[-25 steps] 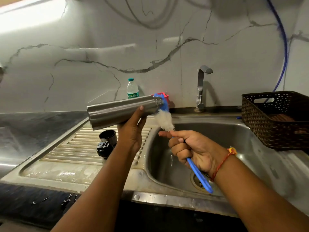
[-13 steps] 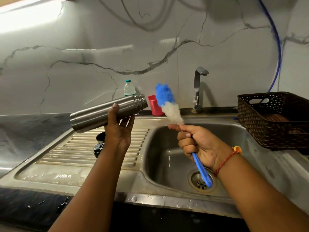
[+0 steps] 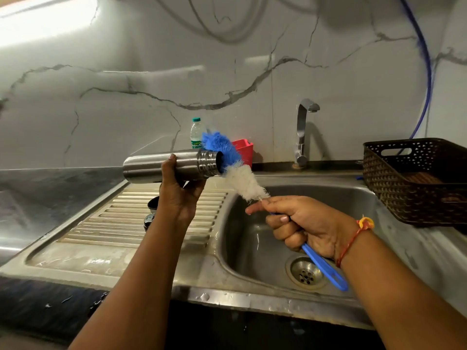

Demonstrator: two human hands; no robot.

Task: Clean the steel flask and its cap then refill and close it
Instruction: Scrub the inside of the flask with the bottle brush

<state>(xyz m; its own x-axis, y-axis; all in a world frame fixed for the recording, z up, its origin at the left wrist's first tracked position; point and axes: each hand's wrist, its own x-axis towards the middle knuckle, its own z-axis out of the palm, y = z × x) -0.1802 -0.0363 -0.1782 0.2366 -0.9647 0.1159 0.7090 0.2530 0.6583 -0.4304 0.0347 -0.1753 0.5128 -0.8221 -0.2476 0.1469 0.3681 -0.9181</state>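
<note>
Steel flask (image 3: 149, 168) was held level above the drainboard (image 3: 113, 215), mouth toward the sink basin (image 3: 252, 238), left hand (image 3: 180, 195) wrapped round its body, evidently to admit the bottle brush (image 3: 243, 179). Right hand (image 3: 303, 223) gripped that by its blue handle, bristle tip at the flask mouth. Cap (image 3: 153, 204) lay on the drainboard, partly hidden.

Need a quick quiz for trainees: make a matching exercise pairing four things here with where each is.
1. cylindrical steel flask
2. blue-and-white bristle bottle brush
3. red plastic container
4. dark brown perforated basket

A. right of the steel sink
B. in the left hand
C. on the ledge behind the sink
D. in the right hand

Pairs: 1-B, 2-D, 3-C, 4-A
</note>
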